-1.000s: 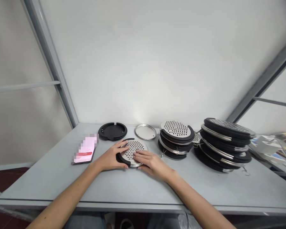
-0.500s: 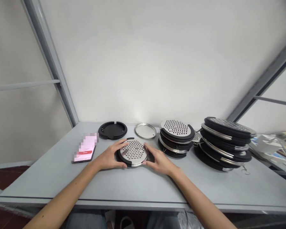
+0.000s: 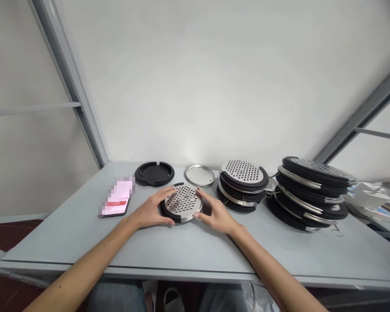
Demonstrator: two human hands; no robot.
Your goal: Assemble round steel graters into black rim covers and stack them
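Observation:
A round perforated metal disc with a partial black rim lies flat on the table, between my two hands. My left hand curves around its left side, fingers on the far part of the rim and thumb by the near edge. On the right side, my right hand grips the bare metal edge between fingertips and thumb. Behind the disc are a black round base with a notch in its rim and a shallow metal ring-edged plate.
A stack of similar discs stands right of my hands, with a taller, leaning stack farther right. A phone lies at the left. The grey table meets a white wall at the back.
The disc has turned slightly between my hands, its black rim section shifting around the edge. Both hands stay at its sides, and the camera view has shifted a little.

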